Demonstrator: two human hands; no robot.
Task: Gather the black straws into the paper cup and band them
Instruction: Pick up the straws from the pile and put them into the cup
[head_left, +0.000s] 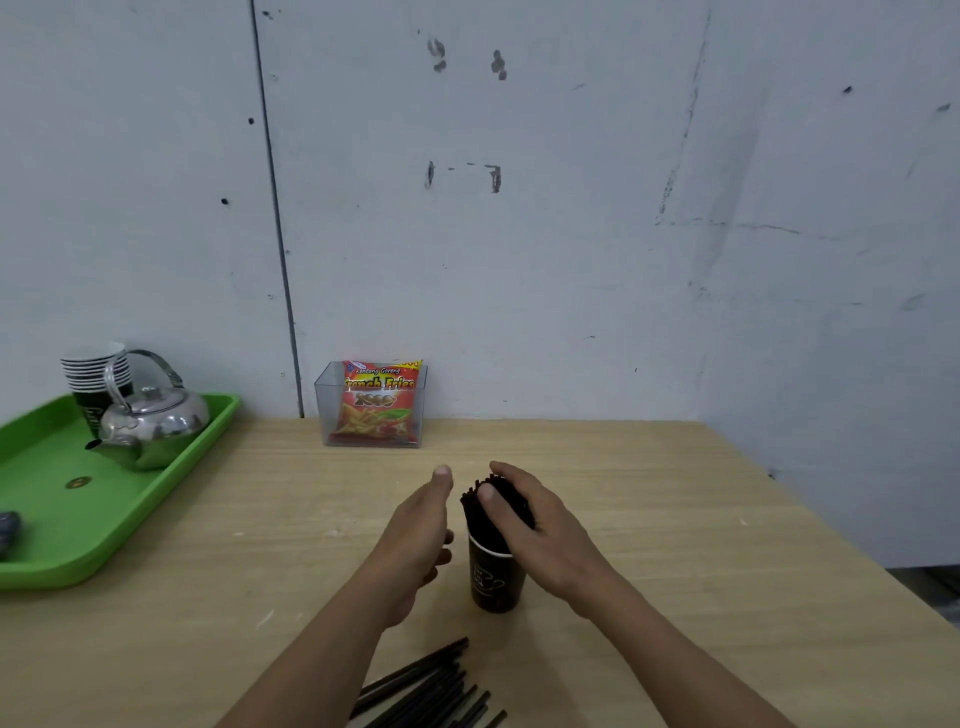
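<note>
A dark paper cup (494, 579) with a white rim stands upright on the wooden table (675, 519). A bundle of black straws (480, 514) sticks up out of it. My right hand (530, 519) is wrapped over the top of the bundle, thumb on its left side. My left hand (421, 530) hovers just left of the cup, fingers apart, holding nothing. Several loose black straws (431, 691) lie on the table near the front edge, between my forearms. I see no band.
A green tray (47, 551) at the left carries a steel kettle (150, 423) and a stack of paper cups (96, 371). A clear box with a snack bag (378, 402) stands against the wall. The table's right edge runs diagonally.
</note>
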